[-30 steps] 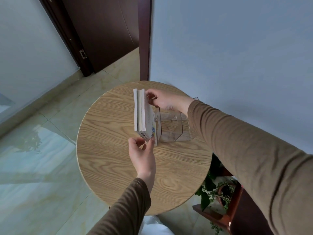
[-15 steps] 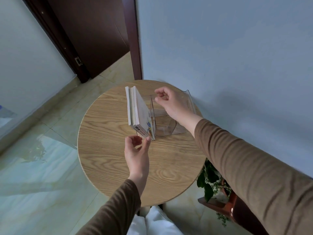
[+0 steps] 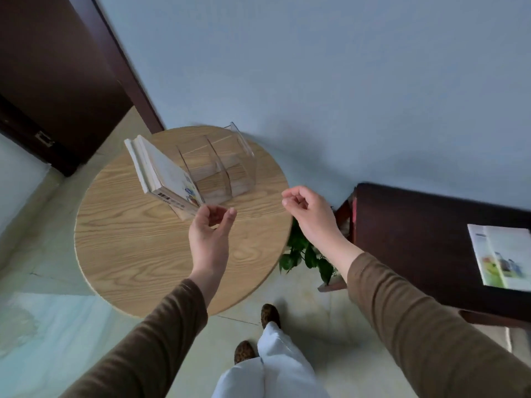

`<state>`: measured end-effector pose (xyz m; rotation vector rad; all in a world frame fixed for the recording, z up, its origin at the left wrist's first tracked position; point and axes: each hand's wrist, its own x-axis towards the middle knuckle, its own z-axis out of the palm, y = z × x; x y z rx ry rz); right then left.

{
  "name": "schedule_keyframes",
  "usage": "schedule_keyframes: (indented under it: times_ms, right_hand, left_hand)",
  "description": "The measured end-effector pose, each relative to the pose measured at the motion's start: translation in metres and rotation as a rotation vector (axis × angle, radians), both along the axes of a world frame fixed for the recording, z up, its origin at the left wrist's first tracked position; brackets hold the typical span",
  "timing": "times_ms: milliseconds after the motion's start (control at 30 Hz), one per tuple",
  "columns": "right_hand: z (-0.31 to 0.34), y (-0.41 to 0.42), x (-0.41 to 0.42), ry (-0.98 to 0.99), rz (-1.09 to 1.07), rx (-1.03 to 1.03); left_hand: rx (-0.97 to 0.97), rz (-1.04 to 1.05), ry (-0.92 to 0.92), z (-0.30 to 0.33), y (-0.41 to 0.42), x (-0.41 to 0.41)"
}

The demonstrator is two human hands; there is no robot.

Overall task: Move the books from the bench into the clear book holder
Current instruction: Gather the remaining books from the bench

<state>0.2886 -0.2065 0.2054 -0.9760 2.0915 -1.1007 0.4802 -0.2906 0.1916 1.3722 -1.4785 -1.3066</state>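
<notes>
Two white books [image 3: 161, 170] stand leaning in the leftmost slot of the clear book holder [image 3: 227, 165] on the round wooden table [image 3: 143, 248]. My left hand [image 3: 211, 234] hovers just in front of the books, empty, fingers loosely curled and apart. My right hand [image 3: 310, 214] is off the table's right edge, empty, fingers curled. Another book [image 3: 502, 257] with a white and green cover lies flat on the dark wooden bench [image 3: 416, 239] at the right.
A green potted plant [image 3: 304, 254] sits low between table and bench. A blue-grey wall runs behind; a dark door [image 3: 57, 81] stands at the left. My feet and white trousers [image 3: 270, 366] are below on the tiled floor.
Both hands have let go of the books and drawn back from the holder. The view has swung right, bringing the bench and its book into sight.
</notes>
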Motion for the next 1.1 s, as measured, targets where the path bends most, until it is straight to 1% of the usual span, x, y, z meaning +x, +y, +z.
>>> schedule_keyframes:
  times_ms: [233,333,433,533,667,833,1100]
  right_hand:
    - [-0.007,0.110,-0.032,-0.080,-0.212,0.005]
    - [-0.010,0.156,-0.054,-0.077,-0.295,-0.006]
    - [-0.013,0.207,-0.087,-0.067,-0.370,-0.006]
    - [-0.019,0.261,-0.127,-0.073,-0.434,0.007]
    - [-0.025,0.336,-0.184,-0.045,-0.462,0.065]
    - [-0.029,0.405,-0.239,-0.049,-0.471,0.107]
    - [-0.048,0.474,-0.320,-0.107,-0.532,0.136]
  left_hand:
    - [0.051,-0.242,-0.043,0.000,0.064,-0.053]
    - [0.069,-0.356,-0.074,0.001,0.095,-0.086]
    - [0.083,-0.448,-0.088,0.000,0.134,-0.128]
    - [0.075,-0.498,-0.094,-0.002,0.178,-0.174]
    - [0.095,-0.572,-0.098,-0.011,0.242,-0.234]
    - [0.096,-0.646,-0.115,-0.023,0.298,-0.296]
    - [0.056,-0.762,-0.152,-0.040,0.346,-0.384]
